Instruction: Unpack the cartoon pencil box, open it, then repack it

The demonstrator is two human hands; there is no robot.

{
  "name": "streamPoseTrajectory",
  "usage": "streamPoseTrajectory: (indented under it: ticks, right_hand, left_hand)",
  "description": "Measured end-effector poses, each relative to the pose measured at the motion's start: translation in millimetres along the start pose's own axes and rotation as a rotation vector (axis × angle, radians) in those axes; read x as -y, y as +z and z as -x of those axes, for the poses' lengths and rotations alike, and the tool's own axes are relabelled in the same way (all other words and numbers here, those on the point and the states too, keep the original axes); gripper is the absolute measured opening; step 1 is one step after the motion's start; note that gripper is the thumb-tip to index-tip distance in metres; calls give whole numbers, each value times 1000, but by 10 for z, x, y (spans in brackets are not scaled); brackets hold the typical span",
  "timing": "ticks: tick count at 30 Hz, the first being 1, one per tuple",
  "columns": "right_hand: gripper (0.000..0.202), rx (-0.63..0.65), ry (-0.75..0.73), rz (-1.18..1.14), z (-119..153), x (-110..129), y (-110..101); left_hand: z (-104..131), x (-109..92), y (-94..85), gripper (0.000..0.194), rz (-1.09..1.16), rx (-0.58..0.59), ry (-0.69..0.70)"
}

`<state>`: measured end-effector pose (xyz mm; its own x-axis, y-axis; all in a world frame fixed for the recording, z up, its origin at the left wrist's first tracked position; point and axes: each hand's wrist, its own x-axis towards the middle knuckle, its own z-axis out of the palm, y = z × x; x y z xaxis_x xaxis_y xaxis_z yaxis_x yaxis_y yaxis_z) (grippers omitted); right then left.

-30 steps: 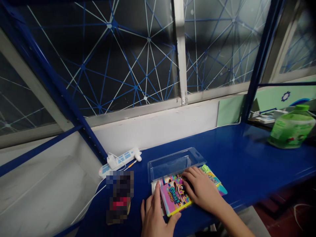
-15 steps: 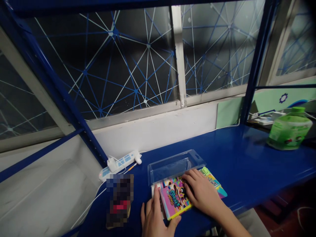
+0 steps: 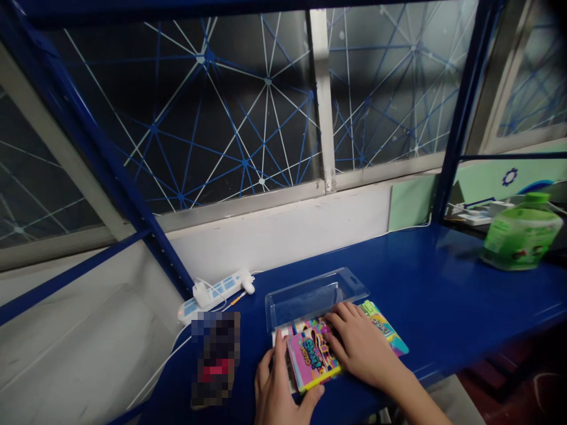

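Observation:
A small pink notebook-like item [image 3: 305, 357] with bright cartoon print and a yellow edge lies on a colourful printed card [image 3: 384, 324]. My left hand [image 3: 281, 383] holds the item's near left corner, with the index finger along its left side and the thumb against the yellow edge. Across its right part and the card lies my right hand [image 3: 358, 342], palm down, fingers stretched out and resting on top. That hand hides part of the print. A clear plastic blister shell [image 3: 305, 304] lies just beyond, touching or overlapping the card's far edge.
On the blue table [image 3: 398, 265], a white power strip [image 3: 217, 292] with plugs and cables stands at the back left. Nearer is a blurred-out dark object [image 3: 217, 360]. A green bottle [image 3: 522, 233] stands far right. Blue metal posts [image 3: 460, 112] frame the table before patterned windows.
Both hands stay almost where they were. The fingers of my right hand have shifted slightly on the pink notebook-like item. The view has moved a touch.

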<state>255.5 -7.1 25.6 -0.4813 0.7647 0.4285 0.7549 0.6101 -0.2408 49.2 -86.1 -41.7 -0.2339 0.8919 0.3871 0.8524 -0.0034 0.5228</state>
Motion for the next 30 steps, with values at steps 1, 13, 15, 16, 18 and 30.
streamPoseTrajectory:
  ticks: [1,13,15,16,18,30]
  right_hand:
    - [21,1,3,6,-4,0,12]
    - [19,-44,-33,18,33,-37,93]
    - [19,-58,-35,12,34,-40,101]
    - [19,-66,-37,8,36,-40,104]
    - [19,-79,-43,6,39,-41,106]
    - [16,-212,-80,1,-41,-45,111]
  left_hand:
    - [-4,9,5,101,6,10,-7]
    - [4,49,62,98,-51,7,92]
    - [8,56,74,99,-45,-6,108]
    - [9,62,81,99,-41,-12,112]
    - [9,77,95,98,-33,-22,113]
    - [12,150,169,98,-89,-55,126]
